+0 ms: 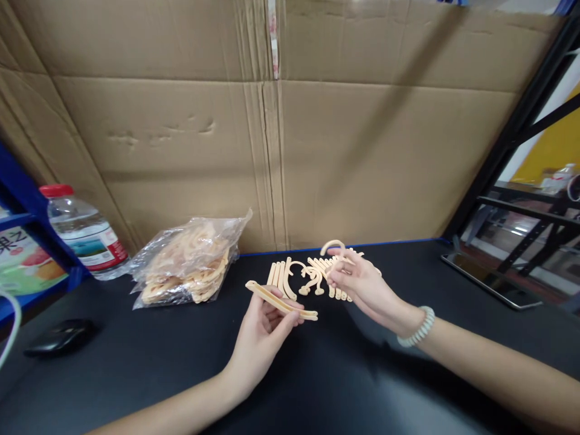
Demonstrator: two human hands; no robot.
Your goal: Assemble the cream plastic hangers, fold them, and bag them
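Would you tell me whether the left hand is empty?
No, the left hand grips a long beige plastic strip between thumb and fingers.

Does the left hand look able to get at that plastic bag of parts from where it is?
Probably yes. The bag lies on the table just left of the left hand, nothing between them. But that hand's grip is full with a beige strip, which may hamper it.

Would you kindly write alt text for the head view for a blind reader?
The left hand holds a beige plastic strip above a black table; the right hand touches a pile of similar parts. A clear bag holds more.
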